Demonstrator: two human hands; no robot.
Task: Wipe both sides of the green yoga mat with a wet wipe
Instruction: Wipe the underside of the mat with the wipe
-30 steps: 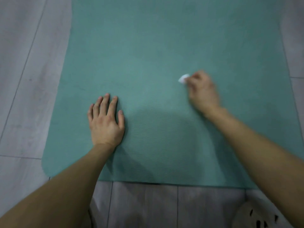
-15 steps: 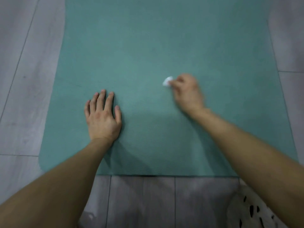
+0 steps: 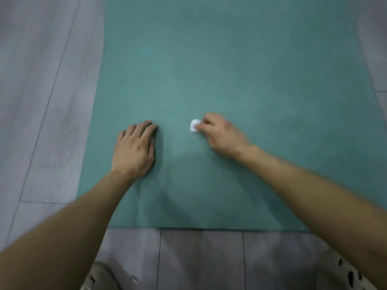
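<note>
step in hand: wiping the upper face of the green yoga mat (image 3: 230, 59), at its near end. my right hand (image 3: 222, 137) has fingers curled, pinching a small wadded wet wipe (image 3: 194, 125) and pressing it on the mat. the wipe pokes out white at the hand's 10 o'clock, the rest is hidden under the fingertips. my left hand (image 3: 134, 149) lies flat on the mat, fingers straight and close together, grasping nothing. i judge it's pinning the mat down. it sits at 9 o'clock of the wipe, near but apart. the mat lies flat on the grey plank floor (image 3: 41, 101), long axis running 6 to 12 o'clock. its short near edge goes straight across at 6, just ahead of my feet. the far end runs out of frame at 12, can't tell where it stops. the left long edge shows at 9, the right edge at 3 is partly cut off by the frame. no corner is turned up, so i judge the underside is not done and the task is well under half. next move, my guess: drag the wipe sideways toward 3 or 9, then work in bands up toward 12, with even pressure and the left hand bracing so the mat doesn't creep. the wipe is tiny against the mat, so it needs many passes. the flip comes later. spotted shoe (image 3: 345, 275) at 5 o'clock, another shoe (image 3: 98, 277) at 7.
</note>
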